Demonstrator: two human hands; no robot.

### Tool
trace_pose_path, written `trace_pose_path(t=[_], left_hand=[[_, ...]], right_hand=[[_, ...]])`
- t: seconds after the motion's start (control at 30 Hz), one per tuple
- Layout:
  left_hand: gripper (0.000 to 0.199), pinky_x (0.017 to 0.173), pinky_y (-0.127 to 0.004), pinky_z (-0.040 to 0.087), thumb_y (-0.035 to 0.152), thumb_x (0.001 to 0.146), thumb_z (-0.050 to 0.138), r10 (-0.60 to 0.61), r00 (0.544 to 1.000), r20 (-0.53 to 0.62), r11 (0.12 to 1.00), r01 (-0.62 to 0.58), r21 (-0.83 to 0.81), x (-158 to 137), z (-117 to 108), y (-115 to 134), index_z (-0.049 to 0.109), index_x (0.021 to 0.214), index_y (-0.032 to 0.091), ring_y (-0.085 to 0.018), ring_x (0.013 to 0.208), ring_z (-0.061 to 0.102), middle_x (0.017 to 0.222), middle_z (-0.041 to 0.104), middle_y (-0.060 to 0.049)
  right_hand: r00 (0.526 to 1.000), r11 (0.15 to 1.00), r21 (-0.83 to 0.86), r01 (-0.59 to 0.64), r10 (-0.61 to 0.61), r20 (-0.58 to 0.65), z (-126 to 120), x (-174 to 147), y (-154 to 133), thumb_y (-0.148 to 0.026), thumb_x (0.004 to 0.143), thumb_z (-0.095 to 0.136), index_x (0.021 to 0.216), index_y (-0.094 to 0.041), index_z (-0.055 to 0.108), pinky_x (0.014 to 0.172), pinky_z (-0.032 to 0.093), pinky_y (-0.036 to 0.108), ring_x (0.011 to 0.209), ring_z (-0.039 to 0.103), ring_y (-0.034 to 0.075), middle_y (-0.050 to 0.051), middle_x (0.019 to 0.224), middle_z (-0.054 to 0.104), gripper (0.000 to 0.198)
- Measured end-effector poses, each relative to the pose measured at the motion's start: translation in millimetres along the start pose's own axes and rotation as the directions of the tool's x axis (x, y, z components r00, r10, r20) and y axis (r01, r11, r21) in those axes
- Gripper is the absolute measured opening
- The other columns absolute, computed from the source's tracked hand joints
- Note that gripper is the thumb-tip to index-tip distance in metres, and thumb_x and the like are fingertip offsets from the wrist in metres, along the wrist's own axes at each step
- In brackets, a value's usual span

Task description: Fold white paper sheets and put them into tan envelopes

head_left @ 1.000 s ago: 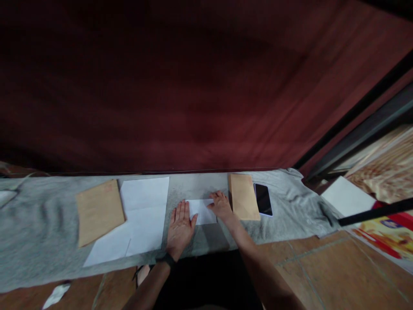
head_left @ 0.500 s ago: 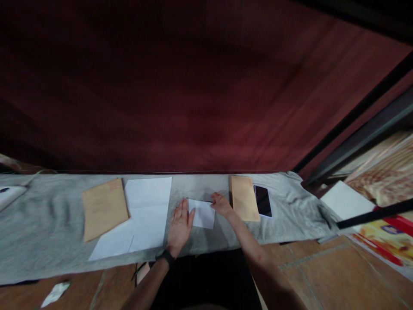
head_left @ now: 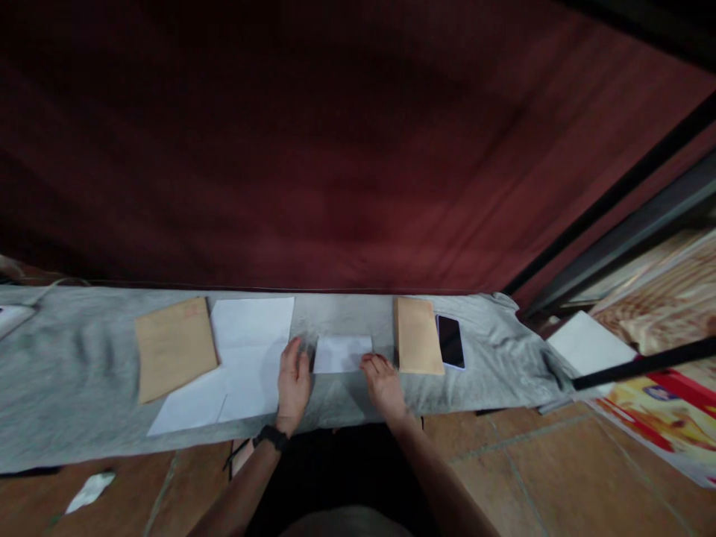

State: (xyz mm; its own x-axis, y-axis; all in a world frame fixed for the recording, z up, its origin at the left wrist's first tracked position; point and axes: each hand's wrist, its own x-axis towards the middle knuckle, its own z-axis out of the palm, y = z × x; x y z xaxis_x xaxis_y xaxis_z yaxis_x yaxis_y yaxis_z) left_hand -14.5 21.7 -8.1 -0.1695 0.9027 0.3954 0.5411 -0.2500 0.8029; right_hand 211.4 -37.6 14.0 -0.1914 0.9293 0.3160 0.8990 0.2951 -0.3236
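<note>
A small folded white sheet of paper (head_left: 342, 353) lies on the grey cloth between my two hands. My left hand (head_left: 294, 382), with a dark band on the wrist, is just left of it, fingers curved and thumb apart, holding nothing. At the paper's near right corner, the fingers of my right hand (head_left: 383, 382) are bent together on the edge. Larger white sheets (head_left: 254, 373) with crease lines spread out to the left, partly under a brown envelope (head_left: 176, 347). Another stack of brown envelopes (head_left: 419, 339) sits right of my right hand.
A phone (head_left: 450, 341) touches the right-hand envelopes. Grey cloth (head_left: 503, 358) covers the long surface, backed by a dark red curtain (head_left: 358, 186). A black bar (head_left: 643, 363), a white panel (head_left: 591, 343) and a red-yellow package (head_left: 665, 418) stand at the right.
My left hand has come off the folded paper and moved left of it. My right hand has shifted from its far right corner to the near right one. The view has tilted slightly.
</note>
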Motion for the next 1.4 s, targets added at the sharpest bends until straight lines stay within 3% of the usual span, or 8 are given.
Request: trace_pose_path(t=[0.13, 0.27, 0.43, 0.63, 0.77, 0.93, 1.1, 1.4], left_hand=[[0.041, 0.118, -0.049, 0.041, 0.030, 0.101, 0.037, 0.176, 0.960, 0.217, 0.968, -0.209, 0.139, -5, 5, 11, 0.059, 0.133, 0.019, -0.025, 0.138, 0.051, 0.145, 0.057, -0.012], [0.045, 0.122, -0.050, 0.036, 0.028, 0.101, 0.038, 0.280, 0.857, 0.432, 0.877, -0.412, 0.249, -13, 29, 32, 0.057, 0.138, 0.013, -0.027, 0.147, 0.041, 0.154, 0.050, -0.015], [0.048, 0.122, -0.049, 0.033, 0.026, 0.103, 0.033, 0.278, 0.722, 0.634, 0.776, -0.558, 0.295, -15, 54, 49, 0.053, 0.145, 0.015, -0.026, 0.149, 0.038, 0.156, 0.048, -0.012], [0.056, 0.124, -0.049, 0.027, 0.038, 0.104, 0.032, 0.241, 0.785, 0.571, 0.730, -0.534, 0.426, -15, 44, 37, 0.045, 0.151, 0.011, -0.026, 0.151, 0.034, 0.159, 0.043, -0.015], [0.066, 0.123, -0.051, 0.029, 0.046, 0.103, 0.031, 0.206, 0.827, 0.522, 0.731, -0.485, 0.479, -22, 30, 25, 0.041, 0.152, 0.005, -0.031, 0.150, 0.035, 0.159, 0.040, -0.020], [0.067, 0.122, -0.052, 0.029, 0.044, 0.101, 0.032, 0.205, 0.838, 0.505, 0.732, -0.474, 0.490, -27, 24, 22, 0.040, 0.152, 0.002, -0.033, 0.151, 0.034, 0.160, 0.037, -0.023], [0.065, 0.123, -0.052, 0.029, 0.043, 0.101, 0.033, 0.192, 0.841, 0.505, 0.733, -0.465, 0.496, -27, 25, 25, 0.040, 0.153, 0.004, -0.032, 0.151, 0.033, 0.160, 0.039, -0.021], [0.062, 0.125, -0.058, 0.018, 0.038, 0.102, 0.032, 0.129, 0.858, 0.497, 0.731, -0.421, 0.537, -30, 30, 32, 0.041, 0.152, 0.003, -0.032, 0.153, 0.029, 0.160, 0.038, -0.022]], right_hand=[[0.997, 0.997, -0.004, -0.073, 0.074, 0.026, 15, -17, -1, -0.006, 0.097, 0.044, 0.116, -0.023, 0.065, 0.104, 0.049, 0.037, 0.115, 0.061, 0.020, 0.006, 0.120, 0.069, 0.033], [0.995, 0.995, 0.023, -0.093, 0.092, 0.032, 14, -15, -2, -0.006, 0.096, 0.045, 0.116, -0.021, 0.064, 0.104, 0.049, 0.038, 0.116, 0.061, 0.021, 0.008, 0.120, 0.069, 0.031], [0.998, 0.998, 0.034, -0.060, 0.059, 0.020, 11, -14, -2, -0.006, 0.095, 0.046, 0.114, -0.019, 0.063, 0.106, 0.046, 0.036, 0.116, 0.060, 0.021, 0.009, 0.119, 0.068, 0.028], [0.997, 0.997, 0.034, -0.069, 0.068, 0.031, 11, -16, -2, -0.005, 0.088, 0.052, 0.114, -0.019, 0.063, 0.106, 0.045, 0.033, 0.118, 0.059, 0.020, 0.008, 0.121, 0.068, 0.031], [0.996, 0.996, 0.032, -0.085, 0.084, 0.023, 6, -14, -4, -0.015, 0.094, 0.052, 0.110, -0.019, 0.067, 0.106, 0.045, 0.034, 0.117, 0.060, 0.021, 0.008, 0.121, 0.069, 0.022], [0.984, 0.983, -0.014, -0.180, 0.180, -0.003, 9, 6, -17, -0.021, 0.102, 0.043, 0.124, -0.018, 0.066, 0.110, 0.042, 0.036, 0.124, 0.059, 0.020, 0.010, 0.129, 0.068, 0.032], [0.975, 0.972, -0.085, -0.218, 0.221, 0.031, 24, 24, -26, -0.030, 0.107, 0.039, 0.149, -0.013, 0.049, 0.121, 0.029, 0.044, 0.146, 0.042, 0.024, 0.013, 0.156, 0.048, 0.047], [0.955, 0.944, -0.169, -0.284, 0.294, 0.037, 34, 19, -19, -0.033, 0.107, 0.038, 0.156, -0.009, 0.037, 0.121, 0.026, 0.053, 0.151, 0.032, 0.030, 0.019, 0.162, 0.035, 0.055]])
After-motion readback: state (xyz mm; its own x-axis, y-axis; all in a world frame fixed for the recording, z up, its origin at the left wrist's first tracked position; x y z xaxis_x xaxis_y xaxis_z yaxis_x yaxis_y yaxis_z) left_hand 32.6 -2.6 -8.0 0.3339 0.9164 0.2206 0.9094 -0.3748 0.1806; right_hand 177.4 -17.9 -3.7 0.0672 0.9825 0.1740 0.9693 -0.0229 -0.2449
